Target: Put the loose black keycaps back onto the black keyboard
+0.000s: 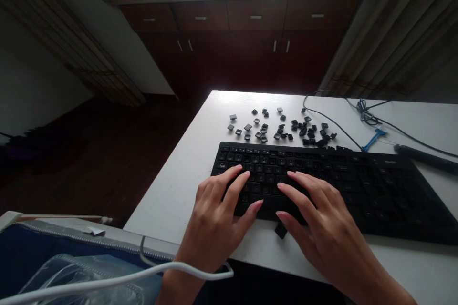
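A black keyboard [358, 181] lies on a white table [179, 186]. My left hand [214, 219] rests on its left part, fingers stretched flat over the keys, holding nothing. My right hand [318, 224] lies beside it on the keys, fingers also spread flat and empty. One loose black keycap [280, 230] sits on the table just below the keyboard's front edge, between my two thumbs. Several loose black keycaps [282, 128] are scattered on the table behind the keyboard.
A black cable [336, 124] runs behind the keyboard. A blue keycap puller [374, 138] and a dark stick-like object [425, 157] lie at the right. A white cable [107, 281] and a blue bag with clear plastic [71, 271] sit near left. Dark wooden cabinets [250, 43] stand under the window.
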Motion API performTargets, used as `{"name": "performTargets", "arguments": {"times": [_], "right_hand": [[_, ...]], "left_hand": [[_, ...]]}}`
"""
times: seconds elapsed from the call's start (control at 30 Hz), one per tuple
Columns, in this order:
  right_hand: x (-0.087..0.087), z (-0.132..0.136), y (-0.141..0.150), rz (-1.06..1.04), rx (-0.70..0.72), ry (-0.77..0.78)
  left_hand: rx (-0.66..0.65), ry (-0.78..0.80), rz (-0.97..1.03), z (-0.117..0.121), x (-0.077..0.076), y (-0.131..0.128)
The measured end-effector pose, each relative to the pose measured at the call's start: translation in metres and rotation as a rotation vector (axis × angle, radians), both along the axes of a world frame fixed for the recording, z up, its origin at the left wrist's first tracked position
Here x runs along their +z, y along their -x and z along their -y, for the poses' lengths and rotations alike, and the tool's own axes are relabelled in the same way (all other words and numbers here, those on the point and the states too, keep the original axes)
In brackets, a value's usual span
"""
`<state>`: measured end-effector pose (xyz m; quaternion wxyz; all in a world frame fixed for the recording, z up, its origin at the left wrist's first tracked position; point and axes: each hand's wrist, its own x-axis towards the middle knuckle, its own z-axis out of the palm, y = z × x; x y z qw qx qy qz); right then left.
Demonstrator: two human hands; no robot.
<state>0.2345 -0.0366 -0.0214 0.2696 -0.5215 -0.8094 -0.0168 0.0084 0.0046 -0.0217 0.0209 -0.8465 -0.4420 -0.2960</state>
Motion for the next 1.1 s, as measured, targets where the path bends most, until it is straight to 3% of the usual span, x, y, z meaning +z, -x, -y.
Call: {"name": "performTargets", "arguments": {"times": [0.67, 1.1], "right_hand": [[0.001, 0.001, 0.003, 0.033, -0.024, 0.012], [0.000, 0.001, -0.001, -0.041, -0.010, -0.060]], "left_hand": [[-0.005, 0.017, -0.002, 0.000, 0.000, 0.000], [-0.001, 0.013, 0.002, -0.001, 0.000, -0.001]]}}
